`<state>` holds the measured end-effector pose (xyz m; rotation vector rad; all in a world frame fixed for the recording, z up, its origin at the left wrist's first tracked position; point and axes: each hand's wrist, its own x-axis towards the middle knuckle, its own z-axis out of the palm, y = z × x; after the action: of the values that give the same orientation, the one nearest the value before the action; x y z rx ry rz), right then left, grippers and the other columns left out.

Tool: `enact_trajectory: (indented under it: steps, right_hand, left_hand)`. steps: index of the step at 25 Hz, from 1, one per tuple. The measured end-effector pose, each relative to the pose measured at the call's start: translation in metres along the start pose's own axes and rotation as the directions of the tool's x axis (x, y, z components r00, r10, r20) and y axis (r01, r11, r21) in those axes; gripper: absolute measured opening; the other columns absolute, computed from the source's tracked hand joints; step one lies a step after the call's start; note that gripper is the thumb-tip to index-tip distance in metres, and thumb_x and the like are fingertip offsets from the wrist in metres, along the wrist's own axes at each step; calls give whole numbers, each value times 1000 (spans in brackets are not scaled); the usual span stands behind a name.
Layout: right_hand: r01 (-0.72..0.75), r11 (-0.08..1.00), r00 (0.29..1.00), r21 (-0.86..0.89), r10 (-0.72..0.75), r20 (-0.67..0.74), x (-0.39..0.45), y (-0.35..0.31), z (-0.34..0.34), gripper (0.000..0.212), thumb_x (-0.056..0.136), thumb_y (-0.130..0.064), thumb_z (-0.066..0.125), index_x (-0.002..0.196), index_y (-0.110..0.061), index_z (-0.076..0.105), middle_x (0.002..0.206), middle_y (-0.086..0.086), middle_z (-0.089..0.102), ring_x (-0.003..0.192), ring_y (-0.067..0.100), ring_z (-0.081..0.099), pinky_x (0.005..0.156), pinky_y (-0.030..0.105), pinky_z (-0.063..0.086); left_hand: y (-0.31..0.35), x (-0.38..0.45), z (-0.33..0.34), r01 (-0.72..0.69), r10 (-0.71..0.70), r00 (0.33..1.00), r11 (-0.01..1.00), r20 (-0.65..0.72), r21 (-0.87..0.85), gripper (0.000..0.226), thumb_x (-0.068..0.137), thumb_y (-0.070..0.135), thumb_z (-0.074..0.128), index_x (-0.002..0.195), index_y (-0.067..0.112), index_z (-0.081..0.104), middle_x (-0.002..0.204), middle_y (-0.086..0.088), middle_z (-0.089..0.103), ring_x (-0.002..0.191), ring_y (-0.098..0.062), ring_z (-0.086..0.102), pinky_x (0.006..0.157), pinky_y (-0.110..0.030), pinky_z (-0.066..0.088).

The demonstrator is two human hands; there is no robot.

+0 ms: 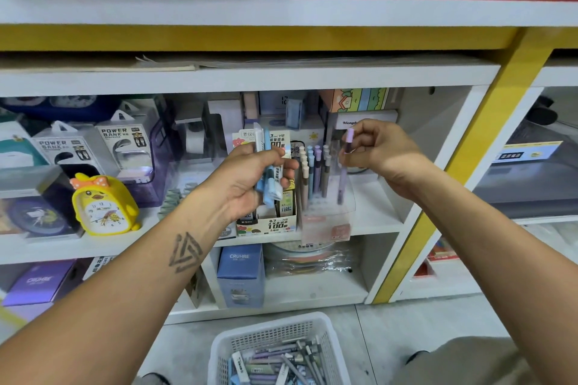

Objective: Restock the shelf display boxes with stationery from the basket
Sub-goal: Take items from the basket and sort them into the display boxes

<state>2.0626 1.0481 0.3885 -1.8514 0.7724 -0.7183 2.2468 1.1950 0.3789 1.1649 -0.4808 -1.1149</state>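
My left hand grips a bunch of blue and white lead cases in front of the cardboard lead display box. My right hand pinches the top of a lilac pen, which hangs upright over the clear plastic pen display box. Several pens in pastel colours stand in that box. On the floor below sits the white mesh basket, holding several pens and lead cases.
Power bank boxes and a yellow duck clock stand on the left of the shelf. A blue box sits on the lower shelf. A yellow post divides this bay from the one at right.
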Motion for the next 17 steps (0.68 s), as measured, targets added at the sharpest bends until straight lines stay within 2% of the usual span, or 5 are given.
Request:
enact_trajectory:
  steps: [3, 6, 9, 11, 17]
  right_hand:
    - [54, 991, 998, -125, -53, 16, 5, 6, 12, 11, 91, -3, 69, 93, -13, 66, 75, 5, 70, 73, 17, 71, 84, 42, 61]
    - [139, 921, 990, -363, -140, 25, 10, 11, 24, 15, 96, -16, 66, 90, -28, 58, 78, -3, 70, 70, 9, 73, 79, 40, 62]
    - [280, 791, 957, -545, -271, 98, 10, 16, 28, 13, 99, -23, 58, 93, -31, 50, 80, -3, 66, 76, 17, 68, 72, 46, 60]
    - [299, 751, 952, -589, -271, 138, 11, 19, 29, 13, 99, -24, 56, 94, -32, 48, 82, 0, 64, 80, 25, 66, 71, 49, 58]
    - [247, 789, 969, -563, -192, 156, 13, 24, 36, 20, 98, -21, 57, 102, -34, 42, 85, 2, 67, 80, 24, 68, 75, 48, 59]
  left_hand:
    - [-1, -1, 2, 5, -5, 1000, 1000, 19, 2, 18, 89, -11, 54, 102, 2, 53, 80, -25, 69, 59, -25, 63, 50, -29, 51]
    - [-1, -1, 1, 4, -4, 1000, 1000, 22, 8, 18, 89, -11, 54, 101, 2, 53, 80, -25, 69, 58, -25, 63, 50, -28, 51]
    - [0, -1, 0, 5, -5, 1000, 1000, 26, 5, 18, 89, -11, 54, 102, 2, 52, 79, -25, 70, 58, -25, 63, 50, -28, 52]
    - [0, -1, 0, 8, -8, 999, 1000, 33, 7, 19, 89, -11, 54, 103, 1, 52, 79, -24, 70, 58, -24, 64, 50, -28, 52]
    - [0, -5, 0, 27, -29, 998, 999, 58, 29, 20, 90, -11, 54, 106, 1, 53, 81, -26, 69, 59, -25, 64, 51, -29, 53]
